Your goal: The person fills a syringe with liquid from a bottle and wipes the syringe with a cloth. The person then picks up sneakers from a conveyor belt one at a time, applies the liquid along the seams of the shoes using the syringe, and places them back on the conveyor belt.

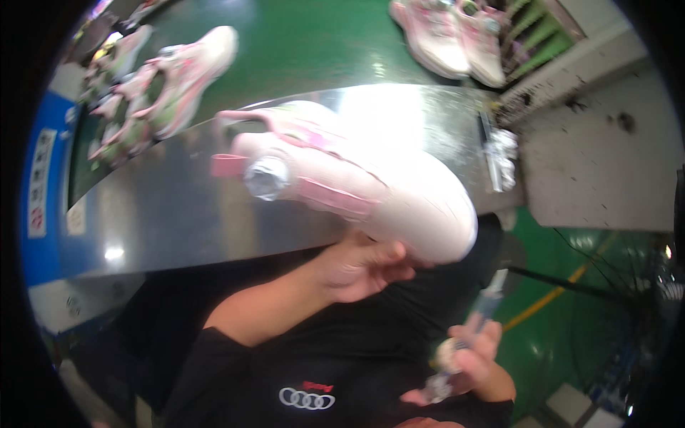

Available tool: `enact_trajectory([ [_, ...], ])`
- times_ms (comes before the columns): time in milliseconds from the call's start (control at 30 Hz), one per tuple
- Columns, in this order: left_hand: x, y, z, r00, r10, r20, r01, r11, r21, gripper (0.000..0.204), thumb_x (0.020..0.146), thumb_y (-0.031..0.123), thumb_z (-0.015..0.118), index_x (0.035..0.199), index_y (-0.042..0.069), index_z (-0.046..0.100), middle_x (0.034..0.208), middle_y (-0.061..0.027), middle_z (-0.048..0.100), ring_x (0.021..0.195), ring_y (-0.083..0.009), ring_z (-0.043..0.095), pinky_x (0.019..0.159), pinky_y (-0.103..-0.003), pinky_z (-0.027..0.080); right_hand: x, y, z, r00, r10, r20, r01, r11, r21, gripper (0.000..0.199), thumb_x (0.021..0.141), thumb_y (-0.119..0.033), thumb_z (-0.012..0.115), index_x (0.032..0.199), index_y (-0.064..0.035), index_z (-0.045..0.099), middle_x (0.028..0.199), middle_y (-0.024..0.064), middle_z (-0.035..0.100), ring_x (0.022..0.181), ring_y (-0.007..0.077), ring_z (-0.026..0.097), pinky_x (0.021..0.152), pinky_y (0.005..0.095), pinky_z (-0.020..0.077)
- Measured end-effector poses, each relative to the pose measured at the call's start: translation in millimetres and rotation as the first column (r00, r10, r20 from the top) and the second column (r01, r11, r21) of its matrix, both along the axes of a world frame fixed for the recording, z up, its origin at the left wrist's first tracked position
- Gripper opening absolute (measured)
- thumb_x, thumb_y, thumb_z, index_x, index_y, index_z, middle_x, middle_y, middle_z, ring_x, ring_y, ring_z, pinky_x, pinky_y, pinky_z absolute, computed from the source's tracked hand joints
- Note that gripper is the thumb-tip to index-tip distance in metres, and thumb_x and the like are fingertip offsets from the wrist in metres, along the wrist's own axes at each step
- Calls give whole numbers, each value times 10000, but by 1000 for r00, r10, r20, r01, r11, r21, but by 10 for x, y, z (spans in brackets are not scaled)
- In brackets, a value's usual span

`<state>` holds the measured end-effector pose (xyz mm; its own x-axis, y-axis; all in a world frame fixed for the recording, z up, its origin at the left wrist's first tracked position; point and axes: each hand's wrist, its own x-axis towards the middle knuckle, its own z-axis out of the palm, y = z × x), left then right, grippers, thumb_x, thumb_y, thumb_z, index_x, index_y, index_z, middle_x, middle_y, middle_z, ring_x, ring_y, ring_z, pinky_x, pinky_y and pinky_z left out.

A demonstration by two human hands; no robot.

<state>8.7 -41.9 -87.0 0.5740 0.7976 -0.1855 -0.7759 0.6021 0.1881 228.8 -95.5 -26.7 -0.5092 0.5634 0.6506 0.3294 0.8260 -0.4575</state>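
Observation:
My left hand holds up a white and pink sneaker from below, its fingers curled at the shoe's near side. The toe points right. On the heel side sit a pink pull loop and a round dial wrapped in clear or silvery film. Lower right, my right hand is closed around a slim tool with a bluish-grey body and a pale narrow tip pointing up. Blur hides the tool's exact kind. A small cream-coloured piece shows by the right fingers; I cannot make out what it is.
A shiny metal worktop lies under the sneaker. Beyond it, a green surface carries several similar sneakers at left and a pair at the far right. A dark bar and crumpled film lie by a stained pale panel.

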Motion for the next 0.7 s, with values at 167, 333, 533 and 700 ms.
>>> enact_trajectory([
  [167, -380, -520, 60, 999, 48, -21, -51, 990, -130, 658, 762, 76, 696, 1330, 62, 363, 1218, -115, 526, 1122, -267, 532, 956, -422, 443, 26, 711, -196, 985, -45, 167, 45, 999, 3, 889, 628, -493, 766, 1253, -10, 358, 977, 136, 524, 789, 262, 484, 696, 397, 379],
  [333, -846, -900, 322, 890, 116, -440, -173, 980, -93, 823, 645, 103, 733, 1339, -38, 313, 1281, -168, 479, 1191, -259, 483, 1032, -393, 360, -236, 1425, -499, 987, -91, 130, 94, 996, -11, 850, 612, -421, 780, 1256, -12, 406, 1002, 142, 515, 852, 292, 460, 760, 391, 388],
  [533, -996, -49, 228, 745, 234, -624, -163, 972, 170, 794, 651, 95, 750, 1319, -18, 336, 1238, -159, 515, 1109, -256, 551, 967, -395, 437, -366, 1600, -630, 987, -117, 113, 119, 993, -8, 863, 584, -395, 795, 1258, -28, 400, 975, 128, 497, 839, 286, 450, 761, 395, 385],
  [700, -809, 1376, 158, 804, 324, -499, -246, 945, 217, 455, 874, 61, 558, 1243, -105, 352, 1212, -230, 488, 1078, -304, 547, 927, -363, 470, -457, 1516, -604, 985, -134, 110, 143, 987, -70, 857, 574, -397, 799, 1245, -42, 402, 961, 122, 514, 818, 280, 454, 748, 386, 383],
])
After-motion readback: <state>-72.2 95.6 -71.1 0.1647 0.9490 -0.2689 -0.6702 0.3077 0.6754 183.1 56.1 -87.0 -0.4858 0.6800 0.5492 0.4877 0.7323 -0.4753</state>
